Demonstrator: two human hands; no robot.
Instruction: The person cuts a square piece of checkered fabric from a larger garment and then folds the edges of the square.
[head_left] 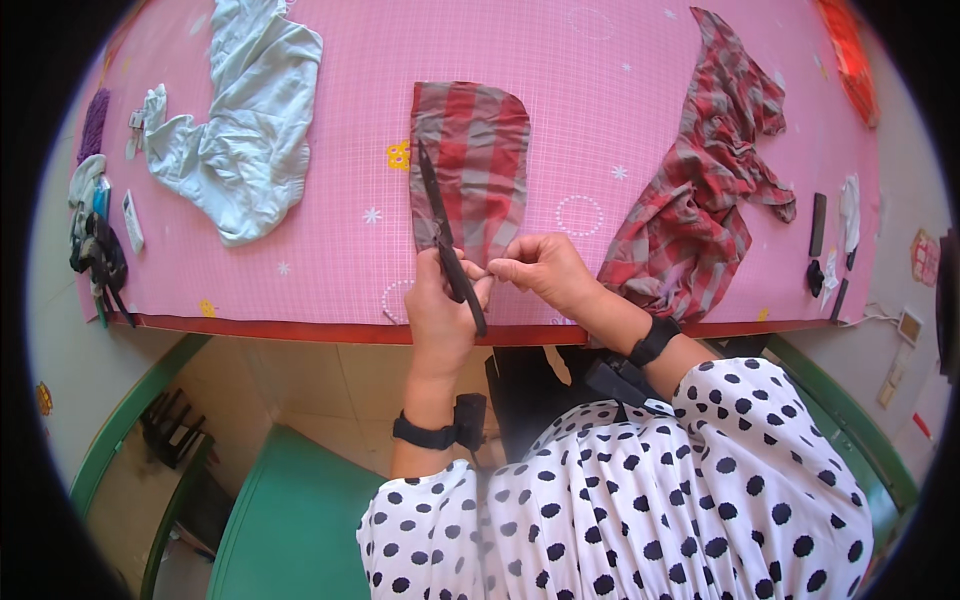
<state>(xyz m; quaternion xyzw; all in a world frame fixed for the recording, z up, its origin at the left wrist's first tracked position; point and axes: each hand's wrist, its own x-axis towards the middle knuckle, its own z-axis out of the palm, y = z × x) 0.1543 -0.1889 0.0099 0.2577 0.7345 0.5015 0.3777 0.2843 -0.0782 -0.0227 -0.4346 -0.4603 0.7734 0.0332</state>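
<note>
A piece of red and grey plaid cloth (482,140) lies flat in front of me, its near end gathered at my fingers. My left hand (440,305) is closed around long black scissors (441,215), whose blades point away over the cloth's left side. Its fingertips also meet the cloth's near edge. From the right, my right hand (548,268) pinches that same edge with thumb and forefinger, close to the left fingertips. The exact grip of the left fingers is partly hidden by the scissors' handle.
Crumpled plaid cloth (690,210) lies to the right, a pale blue garment (245,130) to the left. Small items, including a dark bar (818,225), sit near the right edge. Black tools (100,255) lie at the left edge. The pink table (345,275) ends just before my wrists.
</note>
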